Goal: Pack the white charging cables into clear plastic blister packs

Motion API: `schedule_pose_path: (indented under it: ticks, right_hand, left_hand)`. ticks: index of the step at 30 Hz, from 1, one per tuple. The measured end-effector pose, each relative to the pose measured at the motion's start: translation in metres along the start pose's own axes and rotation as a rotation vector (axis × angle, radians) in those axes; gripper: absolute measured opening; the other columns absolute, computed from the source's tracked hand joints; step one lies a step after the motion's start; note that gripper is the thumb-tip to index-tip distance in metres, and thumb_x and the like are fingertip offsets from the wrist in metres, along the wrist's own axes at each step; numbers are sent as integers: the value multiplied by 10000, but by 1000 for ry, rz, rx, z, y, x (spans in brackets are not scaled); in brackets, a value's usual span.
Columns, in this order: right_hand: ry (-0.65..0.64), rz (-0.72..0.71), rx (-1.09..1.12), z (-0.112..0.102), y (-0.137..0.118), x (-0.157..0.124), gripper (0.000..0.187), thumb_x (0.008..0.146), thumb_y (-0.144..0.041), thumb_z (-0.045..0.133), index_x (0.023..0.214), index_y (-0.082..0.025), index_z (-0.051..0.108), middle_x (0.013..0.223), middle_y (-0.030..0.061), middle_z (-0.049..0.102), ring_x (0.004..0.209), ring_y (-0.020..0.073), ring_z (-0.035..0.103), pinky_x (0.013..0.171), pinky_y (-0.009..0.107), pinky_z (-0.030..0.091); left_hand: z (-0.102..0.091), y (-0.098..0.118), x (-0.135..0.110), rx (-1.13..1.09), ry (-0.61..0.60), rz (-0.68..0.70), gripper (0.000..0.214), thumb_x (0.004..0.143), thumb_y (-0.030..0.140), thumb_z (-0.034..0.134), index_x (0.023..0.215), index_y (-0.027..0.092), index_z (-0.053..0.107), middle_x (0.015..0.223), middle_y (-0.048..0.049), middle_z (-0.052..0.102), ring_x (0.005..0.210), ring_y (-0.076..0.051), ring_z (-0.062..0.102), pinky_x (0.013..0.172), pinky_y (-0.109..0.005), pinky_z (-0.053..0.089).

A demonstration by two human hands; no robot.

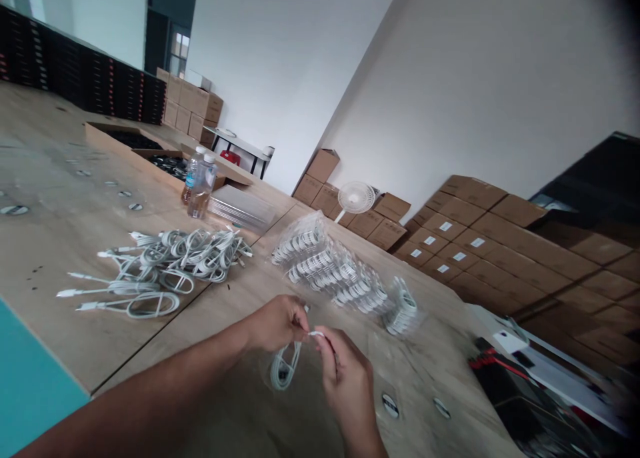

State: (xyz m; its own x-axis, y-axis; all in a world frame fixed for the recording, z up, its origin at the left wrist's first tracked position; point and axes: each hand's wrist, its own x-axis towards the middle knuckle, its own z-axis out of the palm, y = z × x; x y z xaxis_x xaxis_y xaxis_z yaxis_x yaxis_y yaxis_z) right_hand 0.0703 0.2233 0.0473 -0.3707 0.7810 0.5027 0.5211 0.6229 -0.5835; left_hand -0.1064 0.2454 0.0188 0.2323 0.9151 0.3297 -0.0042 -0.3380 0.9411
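Observation:
My left hand and my right hand meet over the table, fingers pinched close together. Between their fingertips runs a white cable, and its coiled part hangs below my left hand. A short end of the cable shows at my right thumb and forefinger. To the left lies a loose pile of coiled white cables, several with their plugs pointing left. Beyond my hands, rows of coiled white cables in clear plastic bags lie on the table, with another bagged bundle at their right end.
Two plastic bottles stand behind the pile, beside a stack of clear sheets and open cartons of black items. Round labels dot the wooden table. Brown boxes and a white fan are farther back.

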Motion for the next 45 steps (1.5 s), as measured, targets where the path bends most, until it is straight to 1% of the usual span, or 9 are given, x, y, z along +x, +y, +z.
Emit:
schedule_pose_path:
  ticks: [4, 8, 11, 16, 22, 25, 31, 39, 45]
  right_hand:
    - [-5, -181, -70, 1, -6, 0, 225, 926, -262, 480, 978, -238, 698, 938, 68, 699, 866, 183, 650, 782, 278, 477]
    - [247, 102, 89, 11, 5, 4, 221, 859, -375, 591, 942, -188, 675, 866, 66, 703, 783, 186, 659, 721, 286, 501]
    - [494, 281, 247, 17, 14, 8, 322, 738, -441, 706, 896, -175, 618, 722, 17, 677, 652, 163, 630, 635, 272, 496]
    - [542, 366, 255, 21, 19, 8, 459, 690, -517, 727, 964, -158, 649, 745, 50, 719, 640, 186, 636, 635, 304, 499]
    - [538, 40, -119, 23, 31, 8, 357, 833, -461, 620, 923, -144, 756, 862, 107, 689, 787, 218, 644, 758, 339, 500]
    - [551, -69, -240, 24, 35, 8, 361, 898, -419, 547, 986, -138, 755, 878, 114, 634, 839, 217, 611, 758, 337, 495]
    - [434, -155, -443, 23, 32, 10, 385, 942, -415, 450, 1084, -193, 731, 982, 135, 590, 949, 256, 547, 818, 410, 466]
    - [389, -108, -409, 24, 24, 10, 373, 928, -394, 465, 1079, -183, 733, 1062, 168, 604, 1063, 296, 520, 925, 488, 413]
    - [451, 240, 40, 24, 27, 9, 429, 811, -493, 601, 1090, -186, 711, 1208, 141, 581, 1132, 276, 541, 964, 423, 426]
  left_hand:
    - [-4, -2, 0, -358, -201, -168, 345, 538, 428, 838, 658, 136, 700, 665, -19, 650, 578, -146, 576, 554, -262, 462]
    - [11, -2, 2, -283, -46, -73, 246, 572, 323, 838, 664, 132, 713, 692, -8, 620, 574, -107, 534, 552, -220, 410]
    - [24, -1, 0, -265, 44, -42, 429, 629, 192, 778, 1054, 180, 720, 890, -24, 646, 508, -55, 467, 485, -194, 337]
    - [36, -1, 0, -538, 145, -127, 1052, 603, 89, 735, 1500, 267, 216, 1049, -62, 667, 572, -72, 561, 507, -170, 355]
    - [46, -2, 3, -870, 152, -206, 638, 479, 24, 770, 1092, 150, 644, 811, -36, 718, 721, -155, 633, 646, -215, 423]
    - [47, 2, 0, -967, 115, -184, 408, 494, 50, 788, 884, 128, 696, 810, -49, 718, 676, -145, 623, 659, -232, 425]
    - [41, 9, -2, -1033, 61, -109, 373, 533, 83, 780, 899, 119, 720, 824, -70, 724, 715, -172, 643, 703, -255, 453]
    - [42, 0, 1, -1015, 145, -123, 420, 502, 63, 797, 905, 151, 721, 798, -48, 742, 712, -169, 657, 710, -248, 457]
    - [43, -2, -1, -931, 103, -129, 444, 527, 113, 830, 950, 148, 698, 796, -55, 741, 691, -166, 655, 686, -246, 443]
